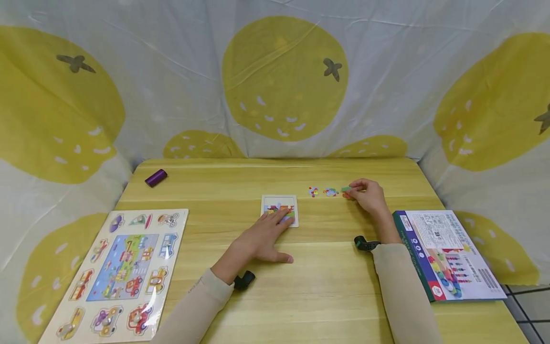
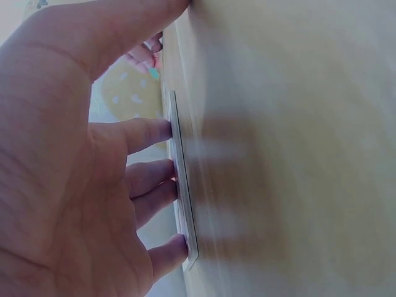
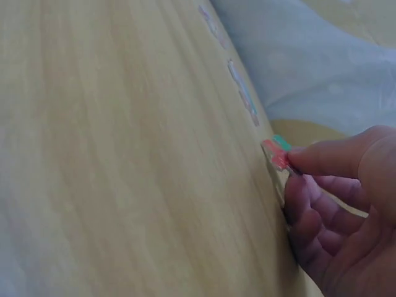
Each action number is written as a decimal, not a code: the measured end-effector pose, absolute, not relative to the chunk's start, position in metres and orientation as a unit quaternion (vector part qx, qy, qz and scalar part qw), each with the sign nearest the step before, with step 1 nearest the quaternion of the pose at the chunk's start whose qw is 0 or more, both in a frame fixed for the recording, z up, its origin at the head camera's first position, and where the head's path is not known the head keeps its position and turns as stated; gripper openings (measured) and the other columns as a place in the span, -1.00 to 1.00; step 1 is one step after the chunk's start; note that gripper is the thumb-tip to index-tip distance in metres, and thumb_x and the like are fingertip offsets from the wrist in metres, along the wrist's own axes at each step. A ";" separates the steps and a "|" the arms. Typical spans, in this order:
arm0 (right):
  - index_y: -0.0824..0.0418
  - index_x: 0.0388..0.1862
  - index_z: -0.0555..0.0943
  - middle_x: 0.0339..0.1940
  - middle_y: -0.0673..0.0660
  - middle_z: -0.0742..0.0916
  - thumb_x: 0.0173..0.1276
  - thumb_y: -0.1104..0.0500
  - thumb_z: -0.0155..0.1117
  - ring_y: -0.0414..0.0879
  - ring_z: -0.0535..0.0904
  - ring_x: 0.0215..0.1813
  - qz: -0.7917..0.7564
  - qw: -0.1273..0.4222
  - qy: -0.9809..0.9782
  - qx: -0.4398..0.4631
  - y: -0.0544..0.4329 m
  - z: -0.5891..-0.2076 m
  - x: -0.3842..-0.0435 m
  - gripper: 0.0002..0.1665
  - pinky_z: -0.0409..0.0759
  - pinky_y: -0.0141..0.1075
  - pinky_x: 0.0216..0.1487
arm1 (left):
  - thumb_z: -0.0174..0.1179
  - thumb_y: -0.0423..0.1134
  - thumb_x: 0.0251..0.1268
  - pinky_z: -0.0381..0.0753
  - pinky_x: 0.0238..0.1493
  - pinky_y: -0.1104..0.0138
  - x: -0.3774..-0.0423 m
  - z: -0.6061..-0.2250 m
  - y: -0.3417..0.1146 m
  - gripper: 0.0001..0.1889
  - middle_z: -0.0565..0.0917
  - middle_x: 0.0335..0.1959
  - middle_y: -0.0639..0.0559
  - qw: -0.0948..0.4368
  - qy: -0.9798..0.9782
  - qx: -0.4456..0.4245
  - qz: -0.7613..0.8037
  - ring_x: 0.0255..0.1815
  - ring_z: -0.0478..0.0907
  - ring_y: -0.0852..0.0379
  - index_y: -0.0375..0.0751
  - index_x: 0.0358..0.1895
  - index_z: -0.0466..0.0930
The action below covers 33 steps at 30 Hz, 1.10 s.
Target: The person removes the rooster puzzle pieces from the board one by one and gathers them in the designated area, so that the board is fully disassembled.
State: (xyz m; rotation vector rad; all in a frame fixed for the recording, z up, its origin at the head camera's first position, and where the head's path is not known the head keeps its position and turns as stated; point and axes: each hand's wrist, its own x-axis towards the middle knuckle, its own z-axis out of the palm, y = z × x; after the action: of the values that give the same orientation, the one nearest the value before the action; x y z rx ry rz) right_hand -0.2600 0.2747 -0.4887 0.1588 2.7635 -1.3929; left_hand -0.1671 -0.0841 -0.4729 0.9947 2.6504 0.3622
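In the head view a small square puzzle board (image 1: 279, 197) with a white frame and a partly filled picture lies mid-table. My left hand (image 1: 265, 239) rests on it with fingers spread, the thumb out over the wood. The left wrist view shows its fingertips pressing on the thin board (image 2: 184, 185). Farther right, my right hand (image 1: 368, 195) pinches a green and red puzzle piece (image 3: 279, 153) between thumb and forefinger, close to the tabletop. Two loose puzzle pieces lie in a row left of it, a white and red one (image 1: 313, 192) and a multicoloured one (image 1: 330, 192).
A large knob puzzle board (image 1: 172, 267) with vehicle pieces lies at the left. A purple cylinder (image 1: 156, 177) sits near the back left. At the right edge lies a printed box (image 1: 466, 267). A lemon-patterned curtain (image 1: 180, 86) hangs behind the table.
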 end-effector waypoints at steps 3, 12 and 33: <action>0.31 0.04 0.69 -0.13 0.23 0.74 0.45 0.15 0.34 -0.02 0.63 -0.16 -0.421 0.014 0.905 0.056 0.276 -0.491 -0.262 -0.70 0.57 -0.38 -0.24 | 0.30 0.47 0.13 -0.03 0.67 -0.11 -0.167 -0.474 -0.084 0.15 -0.07 0.74 -0.06 0.144 0.919 0.345 0.125 0.74 -0.10 -0.06 -0.02 0.68 0.04; 0.31 0.00 0.70 -0.21 0.19 0.73 0.46 0.12 0.33 0.00 0.58 -0.20 -0.397 -0.004 0.915 0.064 0.275 -0.493 -0.260 -0.70 0.53 -0.27 -0.17 | 0.27 0.49 0.15 -0.04 0.68 -0.09 -0.167 -0.474 -0.083 0.15 -0.09 0.74 -0.05 0.138 0.919 0.350 0.120 0.74 -0.12 -0.06 -0.02 0.69 0.02; 0.29 0.25 0.60 -0.05 0.25 0.68 0.54 0.07 0.24 0.10 0.63 -0.07 -0.477 0.000 0.879 -0.011 0.237 -0.483 -0.255 -0.57 0.57 -0.33 -0.18 | 0.14 0.48 0.29 -0.01 0.67 -0.10 -0.157 -0.470 -0.084 0.08 -0.06 0.73 -0.07 0.133 0.925 0.346 0.080 0.73 -0.07 -0.06 -0.04 0.70 -0.04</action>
State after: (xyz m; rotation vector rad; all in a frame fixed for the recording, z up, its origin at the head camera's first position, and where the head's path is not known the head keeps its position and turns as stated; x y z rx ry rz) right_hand -0.2548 0.2374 -0.4826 -0.0357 2.7610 -1.4976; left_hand -0.1572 -0.0836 -0.4697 1.0040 2.6827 0.2329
